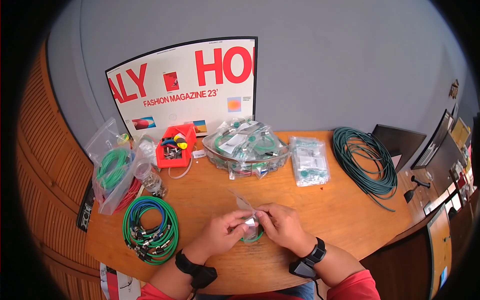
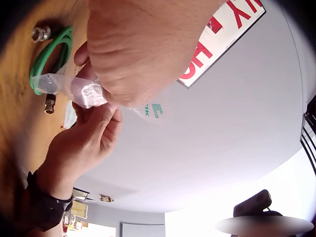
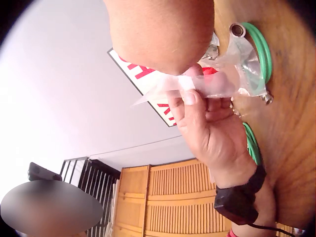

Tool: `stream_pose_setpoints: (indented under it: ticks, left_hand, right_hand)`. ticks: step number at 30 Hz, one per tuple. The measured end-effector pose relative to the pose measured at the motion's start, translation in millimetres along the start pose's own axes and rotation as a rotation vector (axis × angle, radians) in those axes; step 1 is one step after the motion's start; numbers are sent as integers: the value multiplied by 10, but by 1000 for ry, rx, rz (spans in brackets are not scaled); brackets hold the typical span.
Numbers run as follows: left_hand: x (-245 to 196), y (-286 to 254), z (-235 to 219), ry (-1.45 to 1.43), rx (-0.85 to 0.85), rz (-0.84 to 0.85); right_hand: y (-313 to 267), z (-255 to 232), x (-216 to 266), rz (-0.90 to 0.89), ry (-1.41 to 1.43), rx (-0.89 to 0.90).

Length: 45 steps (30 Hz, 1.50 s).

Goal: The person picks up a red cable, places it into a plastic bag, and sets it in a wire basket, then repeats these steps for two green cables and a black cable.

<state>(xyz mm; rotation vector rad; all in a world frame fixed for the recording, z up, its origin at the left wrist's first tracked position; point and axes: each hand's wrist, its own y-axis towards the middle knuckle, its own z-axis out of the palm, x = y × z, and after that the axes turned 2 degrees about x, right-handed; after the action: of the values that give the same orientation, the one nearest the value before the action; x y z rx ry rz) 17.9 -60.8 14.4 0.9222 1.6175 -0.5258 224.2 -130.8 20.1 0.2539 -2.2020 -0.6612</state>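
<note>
Both hands meet at a small clear plastic bag [image 1: 252,233] over the near middle of the table. My left hand [image 1: 225,230] pinches the bag between thumb and fingers, beside a small white label [image 3: 186,83]. From the other side, my right hand [image 1: 284,226] pinches the bag's upper part; in the left wrist view this right hand [image 2: 81,145] has its thumb and fingertips at the plastic. Below the hands hangs or lies a coiled green cable [image 2: 35,74] with metal connectors [image 2: 41,33]. The bag's lower end overlaps that cable in both wrist views.
To the left lie coiled green and blue cables [image 1: 172,225], a clear jar [image 1: 154,185] and a bag of green cable [image 1: 111,170]. Behind are a red bin [image 1: 160,159], a basket [image 1: 270,164] of bagged cables, stacked packets [image 1: 309,162] and a dark green coil [image 1: 345,150].
</note>
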Motion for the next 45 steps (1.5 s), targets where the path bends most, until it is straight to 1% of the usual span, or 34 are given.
stream_pose_setpoints:
  ticks: [1,3,4,6,7,9,10,11,12,13,14,15,16,18,19,21,22,24,25,26,27,28,29,31,32,33,35,38,39,41,42,43,44,45]
  left_hand:
    - [-12,-3,0,1,3,1]
    - [-50,-29,8,-170,-9,2]
    - [-11,-21,5,-172,-8,3]
    - [109,24,-15,-188,-316,70]
    - [125,62,-38,-189,-318,70]
    - [152,138,-100,-115,-581,186]
    - [128,121,-100,-332,-529,112]
    - [134,121,-125,-332,-530,111]
    - [152,114,-165,-433,-343,60]
    - [166,104,-183,-531,-155,8]
    - [172,97,-161,-533,-157,7]
    - [177,91,-126,-525,-116,-20]
    - [176,87,-105,-517,-74,-48]
    - [158,66,-108,-466,-66,-69]
    - [154,55,-112,-413,-59,-87]
    - [129,54,-72,-436,-64,-83]
    - [107,47,-57,-458,-66,-80]
    - [140,50,-60,-449,-87,-60]
    - [166,64,-52,-447,-83,-37]
    - [174,89,-12,-448,-127,22]
    - [158,79,-30,-439,-155,16]
    - [136,70,-69,-401,-144,-69]
    - [127,63,-82,-366,-129,-153]
    - [183,72,-55,-402,-166,-157]
    - [220,79,-56,-426,-132,-142]
    - [209,89,-50,-452,-95,-126]
    - [108,81,3,-458,-95,-138]
    - [70,100,26,-438,-106,-133]
    - [90,99,34,-416,-120,-126]
    - [205,95,21,-452,-130,-141]
    - [248,91,14,-483,-145,-158]
    - [245,85,8,-489,-134,-158]
    - [211,79,-9,-537,-143,-152]
    - [162,71,-31,-582,-153,-147]
  right_hand:
    - [-6,-5,-8,1,-1,-3]
    - [-36,-21,-21,99,5,-2]
    - [-41,-29,-20,100,3,-2]
    - [-45,-37,-8,249,274,26]
    - [-53,-8,-46,249,274,28]
    - [-60,75,-130,295,705,-6]
    - [-52,83,-125,295,706,-6]
    - [-15,73,-84,339,818,-32]
    - [6,68,-62,383,931,-59]
    - [7,67,-73,386,931,-57]
    - [6,62,-100,391,939,-57]
    - [4,59,-131,395,947,-58]
    - [-3,66,-168,397,946,-57]
    - [-36,81,-230,362,753,-63]
    - [-57,70,-232,364,753,-62]
    - [-62,46,-213,194,264,-67]
    - [-45,26,-186,184,277,-52]
    - [-11,-50,-118,-4,126,-80]
    - [-2,-82,-95,-16,145,-65]
    - [-2,-110,-80,-68,100,-59]
    - [-2,-122,-87,-120,58,-55]
    - [-5,-124,-117,-162,53,-40]
    - [0,-75,-91,-171,71,-28]
    - [-14,-19,-30,-95,142,-195]
    - [-30,-3,-15,-25,179,-214]
    - [-32,0,-30,-24,180,-213]
    - [-32,-29,-79,-139,85,-221]
    - [-11,-30,4,-193,9,-252]
    - [-10,-13,-11,-192,2,-253]
    - [-34,24,-64,-268,100,-248]
    - [-35,25,-38,-262,89,-249]
    - [-11,23,9,-249,76,-208]
    - [-3,4,28,-236,63,-168]
    - [-15,-15,0,-231,55,-172]
